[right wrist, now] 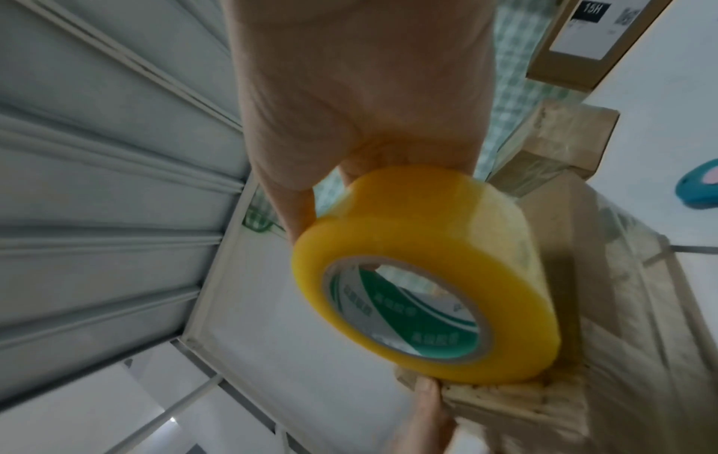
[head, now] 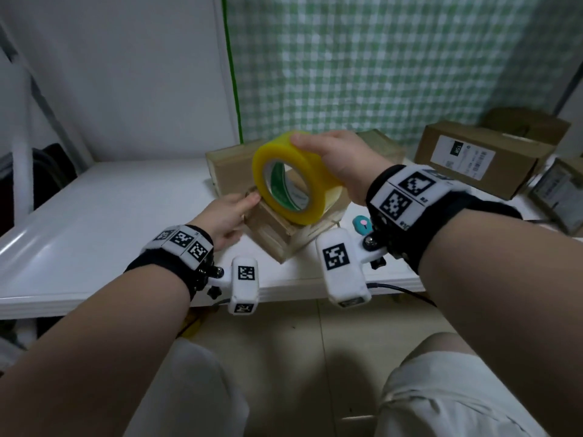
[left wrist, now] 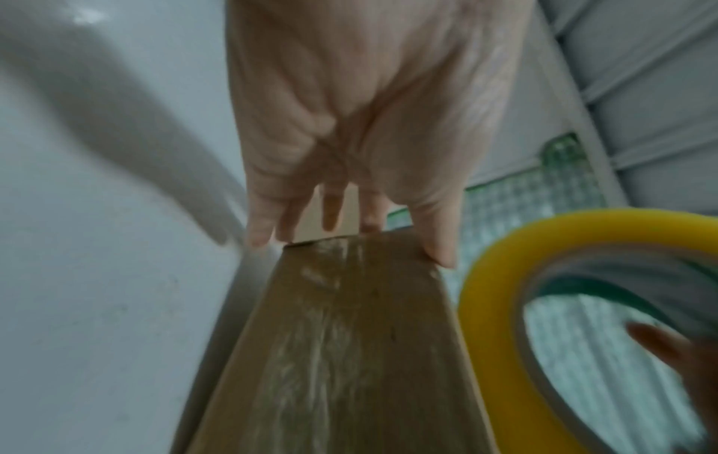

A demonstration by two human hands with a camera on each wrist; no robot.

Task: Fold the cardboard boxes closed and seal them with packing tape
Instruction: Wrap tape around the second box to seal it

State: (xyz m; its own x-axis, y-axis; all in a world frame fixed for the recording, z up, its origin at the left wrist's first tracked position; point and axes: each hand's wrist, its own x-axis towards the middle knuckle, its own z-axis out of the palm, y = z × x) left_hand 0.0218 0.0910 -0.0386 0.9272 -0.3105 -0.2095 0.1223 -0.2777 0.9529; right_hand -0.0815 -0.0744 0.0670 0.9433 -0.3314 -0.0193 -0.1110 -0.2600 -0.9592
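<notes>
Right hand (head: 337,159) fingers curled round tape roll (head: 293,178), left hand (head: 225,216) fingers flat against box (head: 277,234)

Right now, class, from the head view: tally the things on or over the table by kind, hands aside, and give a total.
Boxes: 5 (near; behind it, taking the part right of the hand as the same box; labelled; behind that; right edge)
Tape roll: 1
Teal gadget: 1
Total: 7
</notes>
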